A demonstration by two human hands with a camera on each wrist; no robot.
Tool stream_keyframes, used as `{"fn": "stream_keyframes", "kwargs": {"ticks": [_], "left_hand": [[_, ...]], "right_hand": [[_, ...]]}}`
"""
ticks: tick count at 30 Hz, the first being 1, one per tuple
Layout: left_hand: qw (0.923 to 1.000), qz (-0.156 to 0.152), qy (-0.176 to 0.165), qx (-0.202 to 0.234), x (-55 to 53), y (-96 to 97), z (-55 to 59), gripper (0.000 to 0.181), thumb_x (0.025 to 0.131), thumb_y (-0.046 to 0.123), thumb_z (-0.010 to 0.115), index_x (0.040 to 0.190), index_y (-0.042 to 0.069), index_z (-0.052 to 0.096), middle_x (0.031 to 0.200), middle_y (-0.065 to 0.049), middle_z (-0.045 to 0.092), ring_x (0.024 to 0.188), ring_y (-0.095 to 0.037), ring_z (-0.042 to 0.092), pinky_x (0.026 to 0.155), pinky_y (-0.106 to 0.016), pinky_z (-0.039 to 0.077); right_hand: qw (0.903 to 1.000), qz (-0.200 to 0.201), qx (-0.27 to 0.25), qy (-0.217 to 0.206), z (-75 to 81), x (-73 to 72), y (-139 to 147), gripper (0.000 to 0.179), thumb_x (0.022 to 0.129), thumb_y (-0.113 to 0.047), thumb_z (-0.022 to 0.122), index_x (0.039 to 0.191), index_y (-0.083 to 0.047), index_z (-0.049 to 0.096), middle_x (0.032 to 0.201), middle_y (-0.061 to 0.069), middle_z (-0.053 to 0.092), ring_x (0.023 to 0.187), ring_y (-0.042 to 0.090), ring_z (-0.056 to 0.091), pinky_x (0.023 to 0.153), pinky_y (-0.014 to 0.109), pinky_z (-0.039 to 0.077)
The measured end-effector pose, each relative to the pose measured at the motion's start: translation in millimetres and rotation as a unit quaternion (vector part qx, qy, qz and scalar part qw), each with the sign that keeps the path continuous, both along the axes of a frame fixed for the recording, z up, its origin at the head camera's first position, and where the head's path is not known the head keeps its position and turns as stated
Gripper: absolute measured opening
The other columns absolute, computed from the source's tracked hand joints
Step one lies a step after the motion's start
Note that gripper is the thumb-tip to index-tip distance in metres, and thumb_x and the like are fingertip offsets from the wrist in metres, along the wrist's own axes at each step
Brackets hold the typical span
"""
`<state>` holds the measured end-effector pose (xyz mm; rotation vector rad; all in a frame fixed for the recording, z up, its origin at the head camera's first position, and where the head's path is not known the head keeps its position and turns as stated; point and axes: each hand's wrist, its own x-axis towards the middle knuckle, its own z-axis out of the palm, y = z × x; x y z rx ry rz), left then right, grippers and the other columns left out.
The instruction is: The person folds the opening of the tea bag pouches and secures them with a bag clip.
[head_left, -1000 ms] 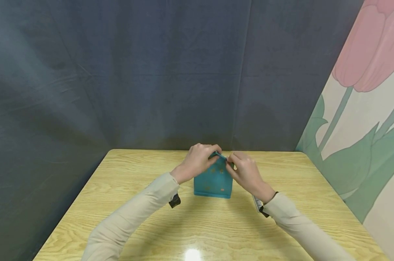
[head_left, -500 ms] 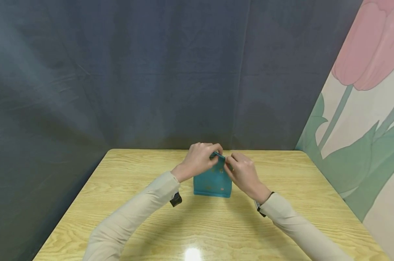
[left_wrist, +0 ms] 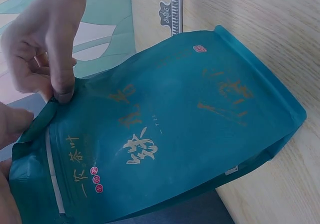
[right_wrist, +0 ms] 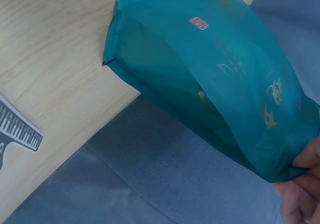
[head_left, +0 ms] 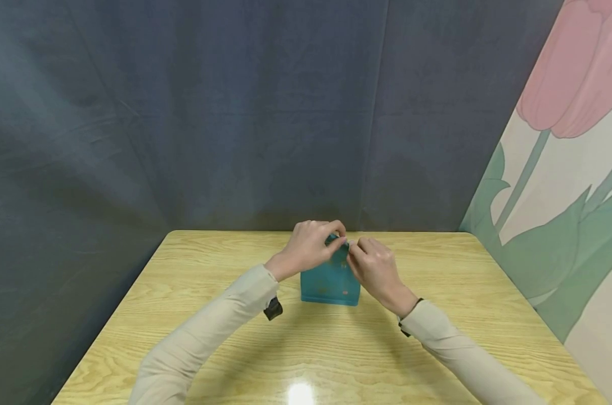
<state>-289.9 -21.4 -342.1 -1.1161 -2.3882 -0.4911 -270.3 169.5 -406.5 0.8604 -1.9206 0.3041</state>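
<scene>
A teal tea pouch with gold and white characters stands on the table in the head view. My left hand holds its top edge from the left, thumb in front. At the top right corner my right hand pinches the edge. The left wrist view has the pouch tilted, its top edge folded between the two hands, with a pale strip just below the fold. One gusseted side of the pouch faces the right wrist view, the right fingers gripping the corner. What is inside the pouch is hidden.
A flat piece printed with piano keys lies on the table near the right wrist; the right wrist view shows its end. A dark curtain hangs behind the table, and a tulip-painted wall rises at right.
My right hand has shifted slightly left along the top of the pouch, closer to the left hand. The printed piece has slipped behind the right wrist in the head view.
</scene>
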Motion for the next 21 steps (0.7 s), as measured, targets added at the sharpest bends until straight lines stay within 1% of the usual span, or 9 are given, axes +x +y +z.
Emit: {"fn": "stream_keyframes", "kwargs": {"ticks": [5,9,11,14,16,17,21], "left_hand": [[0.9997,-0.009,-0.014,0.017,-0.2,-0.4,-0.2,0.008,0.096,0.024,0.069,0.1,0.018,0.072,0.064,0.006,0.061,0.042,-0.007,0.035,0.043,-0.022,0.025],[0.9991,-0.013,-0.03,0.027,0.1,-0.1,0.2,0.007,0.094,0.021,0.071,0.1,0.017,0.072,0.071,0.004,0.067,0.042,-0.007,0.038,0.043,-0.022,0.025],[0.9986,-0.014,-0.039,0.033,0.4,0.1,0.6,0.007,0.093,0.019,0.072,0.1,0.016,0.071,0.077,0.002,0.071,0.044,-0.006,0.042,0.042,-0.021,0.026],[0.9977,-0.014,-0.05,0.044,0.5,0.5,1.0,0.007,0.091,0.016,0.074,0.098,0.014,0.071,0.084,-0.001,0.074,0.05,-0.007,0.053,0.042,-0.021,0.026],[0.9973,-0.013,-0.054,0.048,0.7,0.9,1.1,0.007,0.09,0.015,0.075,0.096,0.013,0.07,0.087,-0.002,0.074,0.057,-0.009,0.061,0.043,-0.021,0.026],[0.9971,-0.013,-0.057,0.05,0.9,1.1,1.2,0.007,0.09,0.014,0.075,0.095,0.013,0.07,0.089,-0.003,0.075,0.061,-0.011,0.064,0.043,-0.021,0.026],[0.9967,-0.01,-0.064,0.049,1.6,1.9,0.9,0.008,0.089,0.012,0.075,0.091,0.014,0.068,0.093,-0.003,0.075,0.074,-0.015,0.071,0.044,-0.021,0.03]], "right_hand": [[0.9996,-0.006,0.022,0.014,-0.6,1.0,-0.3,0.015,0.073,0.008,0.077,0.077,0.001,0.064,0.071,0.011,0.054,0.055,0.022,0.048,0.046,0.033,0.044],[0.9983,-0.015,0.045,0.035,-1.0,2.4,-0.9,0.015,0.073,0.01,0.078,0.083,0.006,0.067,0.071,0.013,0.054,0.054,0.022,0.046,0.045,0.032,0.042],[0.9975,-0.017,0.05,0.046,-1.7,2.5,-1.3,0.018,0.072,0.012,0.078,0.087,0.008,0.068,0.071,0.014,0.054,0.053,0.022,0.046,0.045,0.031,0.041],[0.9967,-0.019,0.053,0.057,-2.7,2.2,-1.7,0.022,0.07,0.013,0.079,0.09,0.009,0.07,0.072,0.014,0.054,0.054,0.023,0.045,0.045,0.031,0.04],[0.9969,-0.018,0.053,0.056,-2.9,2.3,-1.1,0.021,0.071,0.013,0.079,0.09,0.009,0.071,0.073,0.014,0.055,0.055,0.022,0.046,0.045,0.031,0.041],[0.9971,-0.018,0.054,0.051,-2.7,2.6,-0.6,0.017,0.075,0.012,0.077,0.09,0.008,0.071,0.073,0.014,0.056,0.055,0.022,0.046,0.046,0.031,0.041],[0.9989,0.001,0.045,0.008,-1.9,3.1,3.8,0.013,0.078,0.012,0.075,0.089,0.006,0.072,0.076,0.013,0.06,0.059,0.023,0.052,0.05,0.031,0.046]]}}
